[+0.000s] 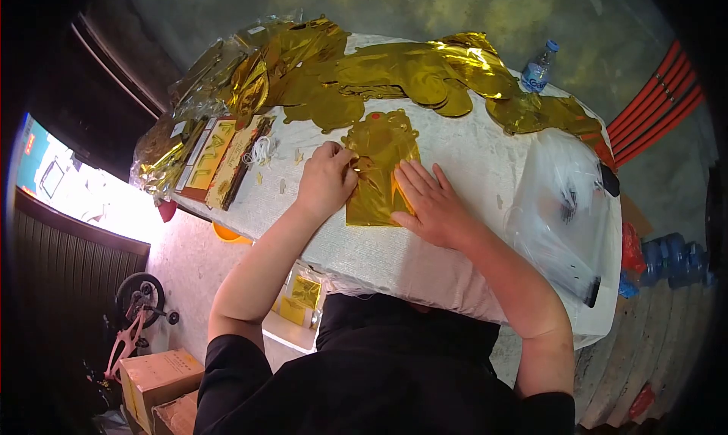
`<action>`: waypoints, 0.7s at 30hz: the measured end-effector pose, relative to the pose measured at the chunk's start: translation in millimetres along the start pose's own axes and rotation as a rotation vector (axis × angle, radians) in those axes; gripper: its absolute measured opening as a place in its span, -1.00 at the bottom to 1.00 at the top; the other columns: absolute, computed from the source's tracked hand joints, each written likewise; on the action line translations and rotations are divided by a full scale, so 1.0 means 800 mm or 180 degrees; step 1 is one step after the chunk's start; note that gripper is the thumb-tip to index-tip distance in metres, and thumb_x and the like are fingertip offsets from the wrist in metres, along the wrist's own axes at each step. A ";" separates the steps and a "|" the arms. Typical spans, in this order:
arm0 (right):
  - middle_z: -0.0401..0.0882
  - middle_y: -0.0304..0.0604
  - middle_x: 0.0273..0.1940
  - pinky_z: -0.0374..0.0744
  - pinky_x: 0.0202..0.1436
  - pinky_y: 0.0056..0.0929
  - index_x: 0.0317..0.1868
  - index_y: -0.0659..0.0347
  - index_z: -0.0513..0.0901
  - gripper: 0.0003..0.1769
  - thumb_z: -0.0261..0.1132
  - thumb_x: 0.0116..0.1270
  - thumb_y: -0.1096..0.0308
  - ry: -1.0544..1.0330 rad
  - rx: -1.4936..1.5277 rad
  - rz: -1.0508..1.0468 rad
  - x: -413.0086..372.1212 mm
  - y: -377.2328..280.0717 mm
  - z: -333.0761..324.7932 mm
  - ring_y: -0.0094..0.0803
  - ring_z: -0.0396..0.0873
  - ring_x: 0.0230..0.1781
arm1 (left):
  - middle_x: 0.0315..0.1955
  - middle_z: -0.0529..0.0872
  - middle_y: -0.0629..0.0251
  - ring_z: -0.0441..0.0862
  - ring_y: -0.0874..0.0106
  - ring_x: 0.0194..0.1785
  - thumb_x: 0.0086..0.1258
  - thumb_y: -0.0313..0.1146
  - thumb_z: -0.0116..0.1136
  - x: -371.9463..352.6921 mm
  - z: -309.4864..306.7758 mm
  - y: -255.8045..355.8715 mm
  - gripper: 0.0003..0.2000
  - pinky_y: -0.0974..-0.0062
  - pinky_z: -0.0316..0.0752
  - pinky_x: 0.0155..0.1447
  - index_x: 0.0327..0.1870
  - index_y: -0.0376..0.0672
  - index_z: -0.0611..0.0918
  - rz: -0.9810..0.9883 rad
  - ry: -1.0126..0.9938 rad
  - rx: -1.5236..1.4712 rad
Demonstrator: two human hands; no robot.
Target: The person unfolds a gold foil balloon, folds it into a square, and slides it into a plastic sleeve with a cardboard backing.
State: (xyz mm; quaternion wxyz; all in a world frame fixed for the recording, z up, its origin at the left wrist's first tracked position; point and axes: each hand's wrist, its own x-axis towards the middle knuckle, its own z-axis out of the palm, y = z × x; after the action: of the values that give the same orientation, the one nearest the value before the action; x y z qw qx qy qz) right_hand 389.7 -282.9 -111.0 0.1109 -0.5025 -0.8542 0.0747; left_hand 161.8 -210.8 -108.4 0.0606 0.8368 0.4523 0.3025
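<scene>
From my end of the head camera, the largest thing before me is the table (470, 162), spread with a textured white cloth. Across its far side runs a long heap of flat gold foil shapes (387, 67), overlapping and shiny, with more gold foil in clear wrapping (220, 75) at the far left corner. A clear plastic bag (557, 200) lies along the right side. On the floor at lower left I make out a cardboard box (161, 374), with a pink bike (135, 325) behind it.

The gold foil piece (375, 188) lies flat at the middle of the table, straight in front of the person — its scalloped end pointing away, its straight edge toward the body. The right hand (436, 207) rests on its right side, fingers extended and thumb spread apart near the lower edge. The left hand (330, 181) is at the left edge, fingers curled with the tips touching the foil; I cannot tell whether they pinch it.

Left of that hand I see a stack of printed packets (212, 162), and at far right a water bottle (538, 71) standing upright. Smaller again — a coil of white cord (261, 151) beside the packets, and a red spot (375, 116) on the foil's scalloped end.
</scene>
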 end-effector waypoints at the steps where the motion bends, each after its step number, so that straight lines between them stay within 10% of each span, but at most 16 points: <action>1: -0.04 0.02 0.49 -0.20 0.55 -0.07 0.46 0.31 0.04 -0.18 0.06 0.39 -0.05 -0.0009 -0.0003 0.0003 0.000 -0.001 -0.001 -0.22 -0.15 0.55 | -0.23 0.56 0.04 0.55 0.06 -0.13 0.12 -0.44 0.18 0.000 0.002 -0.002 -0.73 0.19 0.49 -0.03 -0.11 -0.21 0.60 0.0002 0.0002 -0.0005; 12: -0.03 0.01 0.49 -0.23 0.55 -0.10 0.45 0.33 0.06 -0.23 -0.01 0.43 -0.02 -0.0097 0.0135 -0.0042 0.002 0.007 -0.007 -0.23 -0.16 0.55 | -0.20 0.56 0.13 0.52 0.14 -0.08 0.19 -0.23 0.28 -0.002 -0.002 0.003 -0.74 0.22 0.45 -0.04 -0.19 -0.17 0.62 0.0096 -0.0028 0.0316; 17: 0.16 0.10 0.41 -0.05 0.53 -0.13 0.33 0.38 0.31 -0.40 0.07 0.43 0.14 -0.0293 0.1786 0.0198 0.026 0.029 -0.037 -0.12 0.02 0.50 | -0.20 0.56 0.14 0.52 0.14 -0.08 0.20 -0.22 0.28 -0.002 0.000 0.001 -0.75 0.22 0.45 -0.04 -0.21 -0.17 0.61 0.0084 -0.0043 0.0329; 21: 0.19 0.13 0.39 0.02 0.51 -0.15 0.29 0.38 0.36 -0.43 0.12 0.40 0.16 0.0332 0.0774 -0.0075 0.043 0.015 -0.018 -0.08 0.06 0.48 | -0.20 0.55 0.14 0.51 0.14 -0.09 0.20 -0.22 0.27 -0.002 0.000 0.001 -0.75 0.22 0.44 -0.05 -0.22 -0.17 0.61 0.0062 -0.0048 0.0290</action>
State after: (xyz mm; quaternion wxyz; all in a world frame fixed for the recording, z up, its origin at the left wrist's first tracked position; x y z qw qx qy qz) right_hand 387.9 -246.8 -96.0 0.2161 -0.4785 -0.8377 0.1502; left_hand 162.1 -212.5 -108.7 0.0228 0.8453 0.4569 0.2758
